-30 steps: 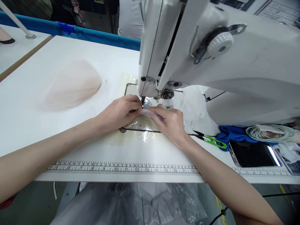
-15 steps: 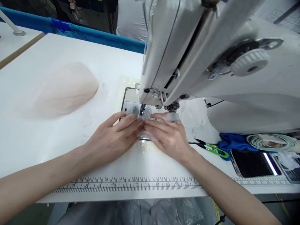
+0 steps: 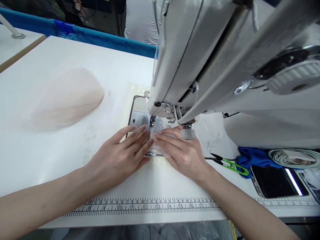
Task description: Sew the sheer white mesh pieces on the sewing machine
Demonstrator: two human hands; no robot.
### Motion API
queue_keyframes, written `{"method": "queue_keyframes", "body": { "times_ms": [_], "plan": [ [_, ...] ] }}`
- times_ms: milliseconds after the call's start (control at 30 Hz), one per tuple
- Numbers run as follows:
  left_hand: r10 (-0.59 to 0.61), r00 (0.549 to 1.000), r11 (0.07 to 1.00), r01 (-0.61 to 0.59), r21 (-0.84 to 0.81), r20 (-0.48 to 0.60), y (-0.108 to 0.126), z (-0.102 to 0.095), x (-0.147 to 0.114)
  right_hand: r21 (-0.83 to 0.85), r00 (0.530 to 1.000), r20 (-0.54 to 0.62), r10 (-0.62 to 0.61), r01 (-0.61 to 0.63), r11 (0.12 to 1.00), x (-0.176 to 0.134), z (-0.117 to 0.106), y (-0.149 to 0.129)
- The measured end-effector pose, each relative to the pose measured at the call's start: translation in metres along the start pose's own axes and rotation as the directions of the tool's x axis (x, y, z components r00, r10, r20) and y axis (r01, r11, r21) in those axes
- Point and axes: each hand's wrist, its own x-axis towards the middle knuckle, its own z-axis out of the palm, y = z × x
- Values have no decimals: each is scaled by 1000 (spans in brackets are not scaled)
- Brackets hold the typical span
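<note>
At the sewing machine's (image 3: 180,60) presser foot (image 3: 152,120), both hands lie over the metal needle plate (image 3: 140,118). My left hand (image 3: 122,153) rests just left of the foot, its fingers stretched out and slightly spread, palm down. My right hand (image 3: 183,150) is right of the foot with its fingers close together. A small piece of sheer pale fabric (image 3: 164,152) shows under its fingers, seemingly held against the thumb; most of it is hidden. The fingertips of both hands nearly meet in front of the foot.
Another sheer beige fabric piece (image 3: 72,96) lies on the white table at left. Green thread snips (image 3: 235,166), a blue cloth (image 3: 250,156), a phone (image 3: 278,181) and a coiled cord (image 3: 292,156) lie at right. A printed ruler (image 3: 145,206) runs along the front edge.
The camera view has shifted closer to the machine. My left fingers have spread a little and drawn back from the foot; both hands stay beside the needle area.
</note>
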Motion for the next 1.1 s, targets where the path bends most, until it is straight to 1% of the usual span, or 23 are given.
{"method": "queue_keyframes", "body": {
  "times_ms": [200, 367, 500, 633, 833, 933, 1000, 1100],
  "plan": [
    [-14, 1000, 999, 15, -42, 23, 2, 1, -2, -9, 1000, -9, -5, 4, 1000, 0, -1, 0],
    [-6, 1000, 998, 5, -55, -14, 1, 4, -2, 0, 999, -40, -18, 18, 1000, 0, 2, 0],
    [-10, 1000, 998, 10, -58, -3, -1, 3, 1, -7, 998, -56, -14, 14, 1000, -1, 5, 1],
    [-20, 1000, 999, 20, -49, -6, -3, 4, 3, -13, 999, -32, -15, 15, 1000, 0, 6, 4],
    [-40, 999, 996, 38, -78, -22, -9, 11, 6, -56, 1000, 1, -4, 4, 998, 5, 6, 8],
    [-67, 998, 993, 68, -94, 9, -11, 13, 7, -88, 1000, -15, 3, -4, 996, 7, 7, 8],
    [-88, 996, 990, 90, -108, 19, -10, 13, 7, -102, 1000, -26, -14, 11, 995, 6, 7, 7],
    [-63, 997, 993, 59, -98, -39, -7, 9, 6, -106, 998, -26, -50, 47, 993, 5, 5, 4]
  ]
}}
